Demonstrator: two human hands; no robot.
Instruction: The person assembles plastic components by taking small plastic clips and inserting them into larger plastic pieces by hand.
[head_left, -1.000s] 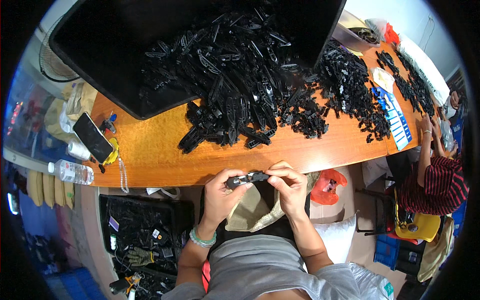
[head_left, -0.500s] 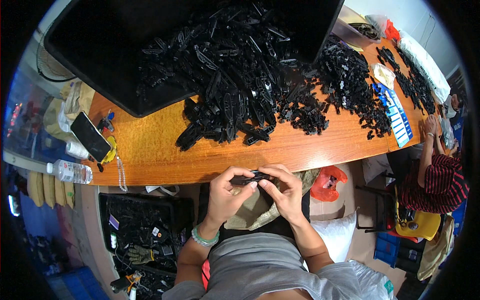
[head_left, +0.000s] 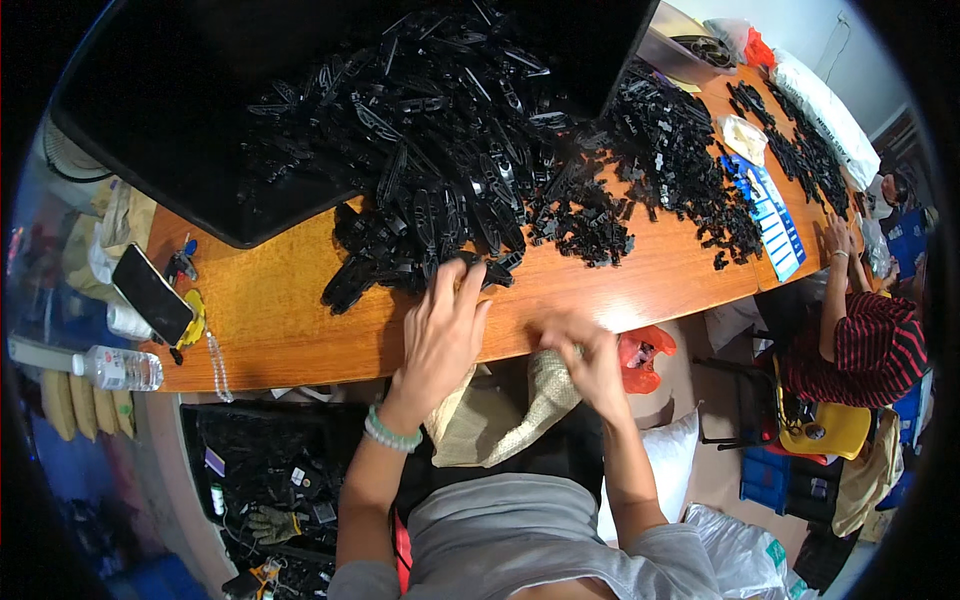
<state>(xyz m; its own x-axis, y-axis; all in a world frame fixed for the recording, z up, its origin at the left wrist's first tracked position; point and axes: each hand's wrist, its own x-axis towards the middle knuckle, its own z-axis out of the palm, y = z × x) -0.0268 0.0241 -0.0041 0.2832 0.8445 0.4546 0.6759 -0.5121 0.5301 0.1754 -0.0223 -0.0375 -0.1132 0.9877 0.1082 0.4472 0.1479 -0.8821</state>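
Note:
My left hand [head_left: 443, 325] reaches over the table to the near edge of a heap of long black plastic parts [head_left: 425, 215]. Its fingers are stretched out and their tips touch a part [head_left: 497, 272] there; no firm grip on it shows. Over the table's front edge is my right hand [head_left: 588, 365], smeared by motion, so whether its fingers hold anything is unclear. Just below it, a woven beige sack [head_left: 510, 430] lies open across my lap.
A large black bin [head_left: 215, 205] lies tipped at the back, parts spilling out. Small black pieces [head_left: 590, 225] are heaped to the right. On the left are a phone [head_left: 150, 295] and a water bottle [head_left: 118, 368]. Another person [head_left: 855, 345] sits at far right.
The black part that both hands held over the sack is no longer seen in them. My left hand has moved forward to the heap; my right hand has come apart from it.

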